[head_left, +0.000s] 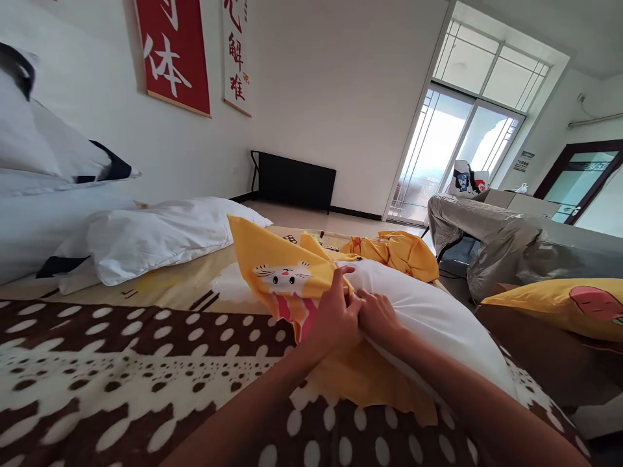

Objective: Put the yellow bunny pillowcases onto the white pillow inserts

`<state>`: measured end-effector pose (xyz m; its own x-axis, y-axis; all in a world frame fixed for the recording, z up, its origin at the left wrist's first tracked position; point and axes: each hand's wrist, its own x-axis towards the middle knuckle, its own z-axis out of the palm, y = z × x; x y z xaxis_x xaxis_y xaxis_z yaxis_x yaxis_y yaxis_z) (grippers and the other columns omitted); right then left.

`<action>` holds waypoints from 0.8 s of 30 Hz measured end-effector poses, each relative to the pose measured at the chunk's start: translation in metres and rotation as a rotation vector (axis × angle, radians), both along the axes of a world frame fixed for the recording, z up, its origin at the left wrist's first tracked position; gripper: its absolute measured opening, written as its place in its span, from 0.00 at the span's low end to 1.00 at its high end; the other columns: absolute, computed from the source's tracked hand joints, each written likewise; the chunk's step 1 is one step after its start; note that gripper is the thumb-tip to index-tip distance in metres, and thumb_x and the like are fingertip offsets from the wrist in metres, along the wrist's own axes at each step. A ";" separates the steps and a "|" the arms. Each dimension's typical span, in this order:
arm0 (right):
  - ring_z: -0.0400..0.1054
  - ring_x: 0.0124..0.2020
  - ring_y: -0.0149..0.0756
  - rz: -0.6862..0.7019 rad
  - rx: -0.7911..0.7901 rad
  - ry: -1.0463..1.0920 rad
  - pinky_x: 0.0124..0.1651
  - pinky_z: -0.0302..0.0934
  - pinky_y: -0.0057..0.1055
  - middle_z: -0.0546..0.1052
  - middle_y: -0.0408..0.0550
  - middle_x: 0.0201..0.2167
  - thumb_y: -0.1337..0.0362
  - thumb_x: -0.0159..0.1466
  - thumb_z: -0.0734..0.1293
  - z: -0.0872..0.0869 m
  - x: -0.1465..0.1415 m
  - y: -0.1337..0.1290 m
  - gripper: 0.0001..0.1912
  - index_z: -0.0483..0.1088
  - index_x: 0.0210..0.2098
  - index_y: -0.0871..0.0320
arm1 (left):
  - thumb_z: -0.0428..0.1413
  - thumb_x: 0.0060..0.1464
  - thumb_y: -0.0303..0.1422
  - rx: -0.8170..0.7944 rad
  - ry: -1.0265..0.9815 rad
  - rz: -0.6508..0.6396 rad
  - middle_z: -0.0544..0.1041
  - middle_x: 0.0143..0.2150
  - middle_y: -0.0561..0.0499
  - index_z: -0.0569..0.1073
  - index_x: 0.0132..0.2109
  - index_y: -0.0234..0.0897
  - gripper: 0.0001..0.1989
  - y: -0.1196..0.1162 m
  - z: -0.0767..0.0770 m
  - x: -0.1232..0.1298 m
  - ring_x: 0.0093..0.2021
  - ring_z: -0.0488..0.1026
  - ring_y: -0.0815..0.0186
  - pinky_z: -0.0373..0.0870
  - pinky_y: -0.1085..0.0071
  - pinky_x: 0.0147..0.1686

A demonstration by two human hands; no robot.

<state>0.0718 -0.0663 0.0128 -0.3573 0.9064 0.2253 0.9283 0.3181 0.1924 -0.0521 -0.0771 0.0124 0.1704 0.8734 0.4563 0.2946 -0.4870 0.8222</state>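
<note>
From where I stand, both hands meet at the near-left end of a plump white pillow, on the spotted blanket. The left hand has its fingers bent onto the yellow cloth with the cat face, pinching a fold. The right hand curls its fingers right beside them, against the pillow's creased end; whether they grip pillow, cloth or both, I can't tell. The cloth spreads beside and partly beneath the pillow. With so small a pinch, I'd worry that a hard tug could slip the fold loose, or the pillow's bulk bunch and twist the cloth.
</note>
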 end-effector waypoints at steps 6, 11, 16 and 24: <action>0.71 0.33 0.37 0.126 -0.083 -0.020 0.33 0.57 0.28 0.75 0.47 0.38 0.66 0.64 0.57 -0.025 0.003 -0.009 0.14 0.70 0.44 0.53 | 0.46 0.56 0.34 -0.004 0.123 -0.117 0.61 0.22 0.59 0.59 0.56 0.36 0.21 -0.007 -0.033 -0.029 0.25 0.63 0.69 0.60 0.73 0.29; 0.71 0.35 0.37 0.108 -0.053 -0.012 0.36 0.57 0.29 0.74 0.46 0.40 0.67 0.62 0.58 -0.021 0.006 -0.007 0.19 0.65 0.52 0.48 | 0.46 0.54 0.50 -0.174 0.354 0.144 0.61 0.18 0.56 0.64 0.26 0.37 0.21 -0.014 -0.080 -0.108 0.22 0.62 0.67 0.58 0.72 0.25; 0.71 0.35 0.37 0.039 -0.022 0.034 0.35 0.56 0.29 0.75 0.46 0.39 0.67 0.62 0.57 -0.007 0.006 0.002 0.21 0.65 0.53 0.47 | 0.51 0.47 0.54 -0.527 0.249 0.109 0.74 0.25 0.49 0.70 0.36 0.35 0.25 0.009 -0.096 -0.149 0.20 0.68 0.63 0.60 0.71 0.20; 0.70 0.35 0.37 -0.150 0.132 0.048 0.34 0.57 0.30 0.73 0.48 0.41 0.70 0.62 0.54 0.013 0.009 0.007 0.28 0.56 0.61 0.46 | 0.40 0.55 0.44 -0.222 -0.061 0.140 0.75 0.46 0.41 0.69 0.46 0.32 0.23 0.034 -0.071 -0.056 0.49 0.71 0.57 0.67 0.61 0.48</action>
